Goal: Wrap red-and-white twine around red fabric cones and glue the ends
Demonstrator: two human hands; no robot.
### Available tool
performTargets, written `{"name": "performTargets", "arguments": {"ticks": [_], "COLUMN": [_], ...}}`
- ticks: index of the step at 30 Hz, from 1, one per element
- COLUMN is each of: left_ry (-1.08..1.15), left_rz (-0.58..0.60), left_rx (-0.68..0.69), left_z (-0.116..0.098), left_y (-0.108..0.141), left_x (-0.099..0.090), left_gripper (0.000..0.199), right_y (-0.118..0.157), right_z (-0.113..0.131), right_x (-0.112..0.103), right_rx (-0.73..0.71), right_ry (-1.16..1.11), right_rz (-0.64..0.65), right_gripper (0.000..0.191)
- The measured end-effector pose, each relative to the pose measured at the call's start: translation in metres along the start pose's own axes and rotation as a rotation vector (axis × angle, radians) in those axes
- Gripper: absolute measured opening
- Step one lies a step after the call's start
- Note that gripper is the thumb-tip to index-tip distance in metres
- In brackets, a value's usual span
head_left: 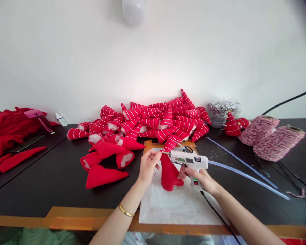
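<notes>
Hot glue gun point(188, 159) up in the right hand point(201, 180), right over a red felt cone point(169, 175)!
Right fingers point(197, 173) wrapped tight round the grip; left hand point(148, 166) right there too, its fingers point(155, 155) pinched closed at the nozzle, just beside the cone's tip. Cone upright on a white plastic sheet point(173, 207), on the black counter point(48, 183), with red-and-white striped stuffed cones point(148, 122) heaped just behind.

I can't read any text from here. The white glue gun point(188, 160) shows small dark marks on its body, and the little white bottle point(61, 119) seems to carry a label, but both are too small and blurred to make out.
</notes>
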State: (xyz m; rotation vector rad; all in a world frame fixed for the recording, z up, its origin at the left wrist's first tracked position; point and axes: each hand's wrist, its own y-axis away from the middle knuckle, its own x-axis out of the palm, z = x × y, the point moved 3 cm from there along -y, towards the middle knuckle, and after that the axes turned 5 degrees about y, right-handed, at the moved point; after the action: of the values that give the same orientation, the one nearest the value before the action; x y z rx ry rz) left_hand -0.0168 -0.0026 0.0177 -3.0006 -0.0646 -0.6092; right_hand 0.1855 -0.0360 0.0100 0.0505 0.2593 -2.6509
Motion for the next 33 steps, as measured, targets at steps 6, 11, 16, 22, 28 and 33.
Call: {"name": "performTargets", "arguments": {"ticks": [6, 11, 16, 22, 28, 33], "left_ry": [0.004, 0.003, -0.008, -0.006, 0.006, 0.003], "left_rz": [-0.004, -0.003, -0.004, 0.001, 0.008, 0.007], "left_rx": [0.004, 0.005, 0.005, 0.011, 0.009, 0.008], "left_z": [0.0, 0.0, 0.002, 0.002, 0.002, 0.002], "left_y": [0.0, -0.001, -0.001, -0.002, -0.002, -0.001], "left_x": [0.0, 0.0, -0.001, -0.002, -0.001, -0.001], "left_gripper": [0.042, 0.043, 0.043, 0.042, 0.042, 0.041], "right_y": [0.0, 0.001, 0.001, 0.001, 0.0, 0.0], "right_z": [-0.003, -0.005, 0.0, 0.005, 0.001, 0.002], "right_x": [0.0, 0.0, 0.0, 0.002, 0.001, 0.001], "right_rx": [0.003, 0.005, 0.028, 0.026, -0.011, 0.019], "right_ry": [0.004, -0.013, -0.019, -0.047, -0.028, -0.038], "right_rz": [0.008, 0.004, -0.021, -0.012, 0.002, -0.012], "right_gripper": [0.043, 0.042, 0.042, 0.043, 0.041, 0.043]}}
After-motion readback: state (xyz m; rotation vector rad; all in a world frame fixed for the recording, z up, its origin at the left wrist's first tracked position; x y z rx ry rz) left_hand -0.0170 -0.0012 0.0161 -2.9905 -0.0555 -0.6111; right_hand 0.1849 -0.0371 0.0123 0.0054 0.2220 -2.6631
